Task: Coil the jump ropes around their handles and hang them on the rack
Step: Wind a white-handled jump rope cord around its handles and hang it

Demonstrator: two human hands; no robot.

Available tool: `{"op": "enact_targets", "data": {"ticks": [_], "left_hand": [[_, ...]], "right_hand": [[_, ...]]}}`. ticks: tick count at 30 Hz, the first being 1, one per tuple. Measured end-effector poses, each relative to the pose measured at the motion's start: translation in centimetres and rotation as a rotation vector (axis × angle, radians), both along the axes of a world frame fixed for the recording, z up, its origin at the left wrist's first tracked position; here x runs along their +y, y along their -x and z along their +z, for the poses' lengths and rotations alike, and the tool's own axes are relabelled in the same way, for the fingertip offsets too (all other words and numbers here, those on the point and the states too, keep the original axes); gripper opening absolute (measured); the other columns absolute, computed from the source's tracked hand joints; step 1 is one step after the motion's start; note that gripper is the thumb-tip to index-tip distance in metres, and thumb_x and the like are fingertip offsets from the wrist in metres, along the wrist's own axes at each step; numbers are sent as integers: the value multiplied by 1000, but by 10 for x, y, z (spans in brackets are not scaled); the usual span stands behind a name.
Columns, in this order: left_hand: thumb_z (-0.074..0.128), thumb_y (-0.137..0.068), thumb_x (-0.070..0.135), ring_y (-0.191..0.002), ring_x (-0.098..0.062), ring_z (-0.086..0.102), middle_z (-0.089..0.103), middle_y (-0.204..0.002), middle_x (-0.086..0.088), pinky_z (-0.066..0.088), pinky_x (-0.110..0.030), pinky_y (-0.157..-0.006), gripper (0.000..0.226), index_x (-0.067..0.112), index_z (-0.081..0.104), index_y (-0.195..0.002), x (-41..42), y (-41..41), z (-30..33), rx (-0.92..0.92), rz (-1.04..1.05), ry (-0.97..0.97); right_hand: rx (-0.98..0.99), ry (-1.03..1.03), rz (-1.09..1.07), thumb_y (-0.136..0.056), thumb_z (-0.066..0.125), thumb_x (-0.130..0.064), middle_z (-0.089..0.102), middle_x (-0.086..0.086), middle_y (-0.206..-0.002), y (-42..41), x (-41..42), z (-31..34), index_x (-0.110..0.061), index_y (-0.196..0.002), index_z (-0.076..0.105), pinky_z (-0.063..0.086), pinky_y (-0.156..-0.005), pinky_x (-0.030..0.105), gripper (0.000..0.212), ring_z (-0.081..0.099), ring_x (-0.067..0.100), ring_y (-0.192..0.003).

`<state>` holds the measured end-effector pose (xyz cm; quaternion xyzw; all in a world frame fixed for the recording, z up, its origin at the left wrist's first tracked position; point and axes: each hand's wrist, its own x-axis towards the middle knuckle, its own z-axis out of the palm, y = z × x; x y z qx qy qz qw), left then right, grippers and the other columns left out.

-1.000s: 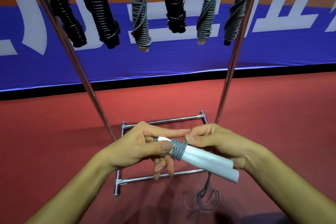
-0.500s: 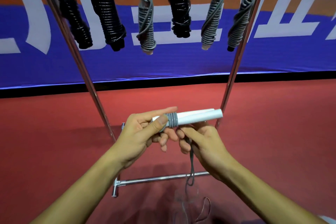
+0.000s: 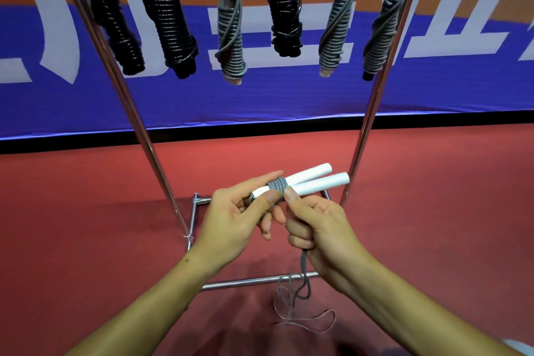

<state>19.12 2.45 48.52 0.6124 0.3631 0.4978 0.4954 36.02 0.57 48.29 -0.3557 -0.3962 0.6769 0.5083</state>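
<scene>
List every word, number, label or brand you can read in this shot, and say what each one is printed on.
None can be read whole.
Banner behind the rack: large white strokes, cut off by the frame and the hanging ropes, so no character or word can be made out.
White handles: no print visible.
Coiled ropes on the rack: no label visible.

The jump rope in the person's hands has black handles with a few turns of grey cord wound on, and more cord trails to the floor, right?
Not quite: the head view shows the handles are white. The rest holds.
</scene>
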Motion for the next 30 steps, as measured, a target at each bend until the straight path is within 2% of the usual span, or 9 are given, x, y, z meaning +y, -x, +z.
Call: {"op": "enact_targets", "data": {"ticks": [3,6,9,13,16,18,22,25,30], "left_hand": [[61,-101,19,-54,-25,56,72,-73,-15,59,-42,-55,37,15,66,-137,1,1,0,18,-51,32],[57,-101,19,-57,-27,58,72,-77,-17,60,-42,-60,45,16,57,-146,3,5,4,12,-166,125],[56,-101,21,-55,-25,54,70,-74,-15,56,-37,-55,38,10,65,-137,4,7,3,20,-150,149],[59,-100,21,-54,-23,51,64,-70,-14,52,-32,-51,36,7,69,-131,4,6,4,-27,-83,134],[59,-100,21,-55,-22,50,63,-70,-13,52,-33,-51,35,7,70,-130,6,9,7,-56,-72,136],[59,-100,23,-55,-22,50,64,-70,-12,53,-33,-51,35,8,71,-129,6,11,8,-55,-68,131],[59,-100,22,-54,-21,50,65,-70,-13,53,-34,-51,34,7,70,-129,5,10,7,-61,-52,118],[58,-101,21,-54,-21,49,64,-70,-14,53,-34,-51,36,6,69,-132,7,10,4,-64,-33,114],[60,-100,23,-54,-23,49,64,-69,-12,52,-33,-50,36,6,70,-130,11,11,-4,-23,-10,107]], "right_hand": [[-23,34,-36,-88,75,-36,48,11,-71,-1,0,0,0,-94,59,14,-45,24,40,17,10,-49],[-61,33,-74,-86,76,-36,41,8,-63,-3,-2,-1,-1,-77,59,15,-46,26,40,18,11,-49],[-166,-22,-79,-93,71,-32,34,4,-55,-5,-3,3,0,-72,56,25,-48,26,42,24,15,-48],[-329,-129,2,-102,62,-26,63,6,-61,-11,-2,15,-6,-72,69,40,-51,21,36,48,15,-47],[-312,-121,68,-101,64,-17,73,13,-80,-13,-1,14,-2,-101,70,46,-53,25,16,55,21,-50],[-310,-72,60,-101,64,-12,77,17,-87,-12,0,9,6,-114,63,53,-58,31,22,64,25,-56],[-394,-105,-31,-99,66,-8,79,15,-87,-15,5,3,10,-106,67,61,-79,38,19,77,26,-80],[-545,-226,-92,-95,72,-9,79,3,-83,-21,9,0,-1,-96,76,60,-81,31,9,73,15,-79],[-256,93,162,-101,62,-9,76,20,-96,-20,6,3,6,-109,70,64,-79,48,19,72,28,-77]]}}
